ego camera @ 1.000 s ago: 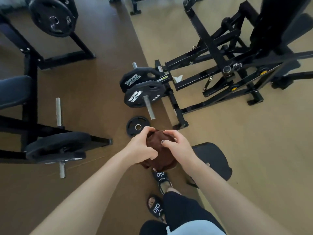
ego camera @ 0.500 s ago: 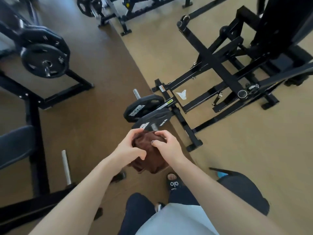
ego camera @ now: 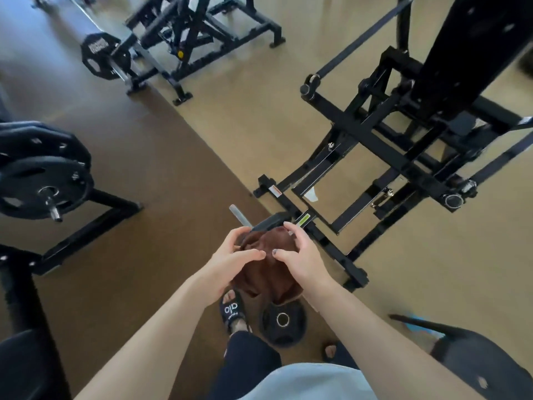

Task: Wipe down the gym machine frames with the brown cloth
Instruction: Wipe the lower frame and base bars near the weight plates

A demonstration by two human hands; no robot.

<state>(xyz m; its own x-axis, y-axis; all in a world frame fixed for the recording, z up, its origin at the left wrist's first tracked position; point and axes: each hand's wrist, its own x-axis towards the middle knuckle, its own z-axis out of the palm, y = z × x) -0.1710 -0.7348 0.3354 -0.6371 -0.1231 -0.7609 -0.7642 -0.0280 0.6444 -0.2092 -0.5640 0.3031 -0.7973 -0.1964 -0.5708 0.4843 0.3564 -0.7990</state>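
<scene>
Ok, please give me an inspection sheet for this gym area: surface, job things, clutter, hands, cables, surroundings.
Surface: floor, brown strip beside tan area.
Job's things: brown cloth bunched between both hands; black machine frame ahead, not yet touched.
Clutter: small weight plate lying flat by the sandalled foot; white scrap under the frame.
Hands: left hand and right hand each hold the cloth.
Cables: nothing seen.
Surroundings: loaded plates at left; another machine further off.

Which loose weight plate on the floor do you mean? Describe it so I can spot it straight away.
Start at the brown cloth held in both hands at centre frame. Directly below its hanging end, beside the black slide sandal, lies the small black plate. Unlike the other plates, which sit on machine pegs, it lies flat on the floor, its silver-ringed hole facing up.
</scene>
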